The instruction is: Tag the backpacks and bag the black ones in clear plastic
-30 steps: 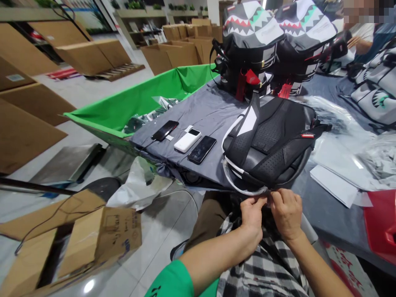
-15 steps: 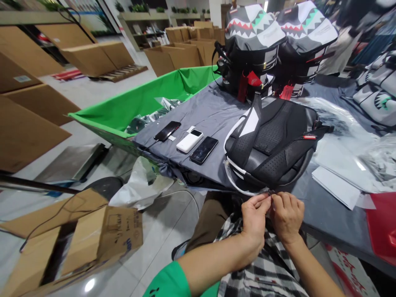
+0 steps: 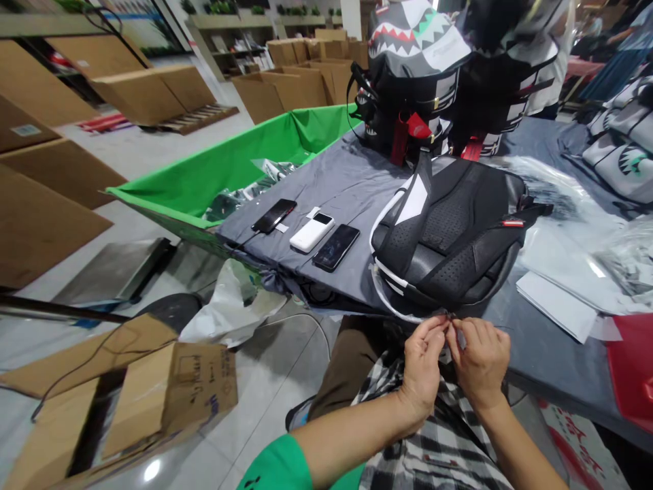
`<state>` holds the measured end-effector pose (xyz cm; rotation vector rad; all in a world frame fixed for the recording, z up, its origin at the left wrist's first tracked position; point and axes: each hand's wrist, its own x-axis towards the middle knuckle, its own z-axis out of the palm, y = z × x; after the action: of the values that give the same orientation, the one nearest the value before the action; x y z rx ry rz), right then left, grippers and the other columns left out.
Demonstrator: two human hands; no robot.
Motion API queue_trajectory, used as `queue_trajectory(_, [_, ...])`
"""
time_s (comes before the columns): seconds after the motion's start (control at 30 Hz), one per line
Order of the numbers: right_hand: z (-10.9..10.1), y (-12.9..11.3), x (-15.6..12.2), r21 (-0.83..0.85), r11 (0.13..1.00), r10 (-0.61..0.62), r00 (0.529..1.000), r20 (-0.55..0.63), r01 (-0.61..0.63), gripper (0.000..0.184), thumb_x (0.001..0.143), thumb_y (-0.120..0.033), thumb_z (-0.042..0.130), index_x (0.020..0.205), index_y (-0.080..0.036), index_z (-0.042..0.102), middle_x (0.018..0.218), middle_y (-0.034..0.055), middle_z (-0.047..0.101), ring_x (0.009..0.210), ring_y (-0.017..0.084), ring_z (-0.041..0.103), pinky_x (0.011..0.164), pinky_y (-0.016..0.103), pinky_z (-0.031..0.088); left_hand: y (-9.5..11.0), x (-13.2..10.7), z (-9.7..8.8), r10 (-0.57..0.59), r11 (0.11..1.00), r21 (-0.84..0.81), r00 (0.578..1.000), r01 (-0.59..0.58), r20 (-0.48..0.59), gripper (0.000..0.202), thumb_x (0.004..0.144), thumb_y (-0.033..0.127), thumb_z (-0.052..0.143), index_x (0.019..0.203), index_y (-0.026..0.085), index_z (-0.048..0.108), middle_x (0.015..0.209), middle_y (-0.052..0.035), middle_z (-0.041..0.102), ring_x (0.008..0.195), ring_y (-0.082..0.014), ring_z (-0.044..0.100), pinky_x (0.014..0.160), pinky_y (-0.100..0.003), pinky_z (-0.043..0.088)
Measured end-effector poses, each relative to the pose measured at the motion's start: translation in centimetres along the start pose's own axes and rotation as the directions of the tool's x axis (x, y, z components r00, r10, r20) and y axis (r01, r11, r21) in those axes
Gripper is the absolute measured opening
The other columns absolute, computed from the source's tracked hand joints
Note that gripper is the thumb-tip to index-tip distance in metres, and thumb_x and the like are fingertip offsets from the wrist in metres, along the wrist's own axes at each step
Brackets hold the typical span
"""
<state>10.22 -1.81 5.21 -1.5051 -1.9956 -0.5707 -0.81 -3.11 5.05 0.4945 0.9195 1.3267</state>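
Watching from the room, the left hand (image 3: 421, 367) and right hand (image 3: 479, 361) pinch fingertip to fingertip on what seems a thin white cord (image 3: 403, 312) — too small to be sure — with the black backpack (image 3: 449, 252) lying padded side up just ahead, its long side across the hands — the left nearer the cord's run.

From my station this reads as a packing room in a warehouse, or something close to it. I see stacked cardboard boxes (image 3: 298, 88) across a tile floor (image 3: 290, 361), a long table under a gray cloth (image 3: 347, 184) loaded with shark-mouth backpacks (image 3: 413, 47) and clear plastic bags (image 3: 561, 252), and a green-lined bin (image 3: 229, 170) beside it. The wall shelves (image 3: 229, 20) at the far end are too small for me to read.
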Motion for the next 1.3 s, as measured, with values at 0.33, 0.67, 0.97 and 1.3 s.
queue_trajectory(0.33, [0.0, 0.4, 0.3, 0.134, 0.987, 0.089, 0.996, -0.020, -0.085, 0.016, 0.101, -0.024, 0.053, 0.087, -0.019, 0.059, 0.077, 0.0031, 0.068, 0.074, 0.020, 0.060, 0.075, 0.035, 0.036, -3.6, 1.1, -3.8, 0.168, 0.423, 0.803, 0.907, -0.421, 0.387, 0.038, 0.091, 0.032, 0.055, 0.127, 0.026, 0.067, 0.126, -0.0118, 0.063, 0.119, -0.0334, 0.051, 0.107, -0.053, 0.040])
queue_trajectory(0.67, [0.0, 0.0, 0.4, 0.121, 0.986, 0.117, 0.993, -0.031, -0.112, 0.015, 0.097, -0.021, 0.057, 0.082, -0.019, 0.060, 0.073, 0.0025, 0.067, 0.071, 0.019, 0.060, 0.075, 0.036, 0.036, -3.6, 1.6, -2.0, 0.129, 0.905, 0.393, 0.985, -0.165, 0.117, 0.030, 0.089, 0.048, 0.063, 0.097, 0.020, 0.070, 0.096, -0.0083, 0.071, 0.093, -0.0238, 0.063, 0.091, -0.037, 0.048])
queue_trajectory(0.97, [0.3, 0.3, 0.1, 0.215, 0.954, 0.219, 0.975, -0.022, -0.210, 0.029, 0.101, -0.035, 0.050, 0.079, -0.020, 0.062, 0.073, 0.0022, 0.069, 0.068, 0.018, 0.060, 0.075, 0.034, 0.037, -3.4, 3.1, 0.7, -0.311, 0.899, -0.270, 0.937, 0.345, 0.161, 0.059, 0.048, 0.052, 0.098, 0.089, 0.014, 0.078, 0.095, -0.0093, 0.077, 0.095, -0.0234, 0.069, 0.098, -0.037, 0.048])
queue_trajectory(1.3, [-0.8, 3.1, 0.2, 0.439, 0.786, 0.326, 0.895, 0.306, -0.436, 0.033, 0.094, -0.051, 0.055, 0.084, -0.023, 0.069, 0.080, 0.0027, 0.071, 0.069, 0.019, 0.060, 0.066, 0.031, 0.044, -3.5, 3.8, 0.9, -0.090, 0.952, -0.258, 0.956, 0.166, 0.280, 0.046, 0.063, 0.039, 0.095, 0.100, 0.018, 0.077, 0.107, -0.0062, 0.075, 0.102, -0.0198, 0.067, 0.102, -0.033, 0.046])
